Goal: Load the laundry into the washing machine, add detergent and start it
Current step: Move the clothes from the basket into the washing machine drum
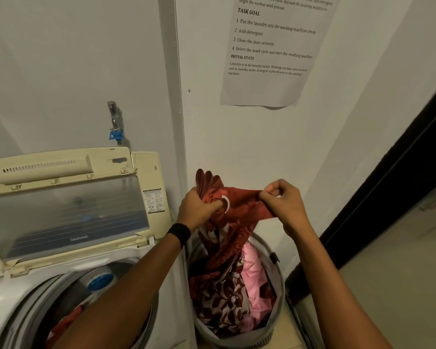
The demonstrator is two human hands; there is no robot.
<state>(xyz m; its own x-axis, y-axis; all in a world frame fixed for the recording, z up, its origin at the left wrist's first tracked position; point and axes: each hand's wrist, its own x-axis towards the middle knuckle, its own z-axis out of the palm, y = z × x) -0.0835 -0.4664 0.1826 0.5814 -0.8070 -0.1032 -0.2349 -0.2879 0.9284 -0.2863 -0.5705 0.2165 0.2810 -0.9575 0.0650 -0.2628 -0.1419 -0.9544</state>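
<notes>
A red patterned cloth (239, 200) is stretched between both hands above the grey laundry basket (278, 285). My left hand (199, 209) grips a bunched end of it. My right hand (282, 200) pinches the other end. The cloth hangs down into the basket, where pink (254, 270) and red-and-white garments (222, 303) lie. To the left stands the top-loading washing machine (8, 301) with its lid (66, 212) raised. A red garment (66, 326) lies inside its drum, partly hidden by my left forearm.
A tap with a blue tag (115, 122) sticks out of the wall behind the machine. A printed task sheet (272, 51) hangs on the wall above the basket. A dark door frame (388, 172) runs along the right, with tiled floor beyond.
</notes>
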